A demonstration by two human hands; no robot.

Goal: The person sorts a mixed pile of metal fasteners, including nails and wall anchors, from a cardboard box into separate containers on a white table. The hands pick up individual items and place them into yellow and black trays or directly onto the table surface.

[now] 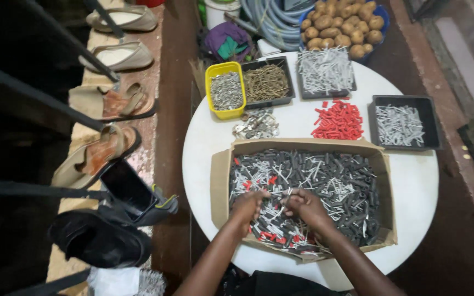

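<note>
Both hands, left hand (248,203) and right hand (303,204), dig with curled fingers into a cardboard box (221,181) of mixed plugs (330,186) on the round white worktop (418,181); each grip's hold on pieces cannot be told. The small, light, stiff plugs look best pinched singly.

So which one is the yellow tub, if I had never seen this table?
Start at the round white table and look to its far edge, opposite the cardboard box that the hands are in. The yellow tub is the leftmost container in that far row, filled with small grey metal pieces. Every tray beside it is black; it alone is yellow.
</note>
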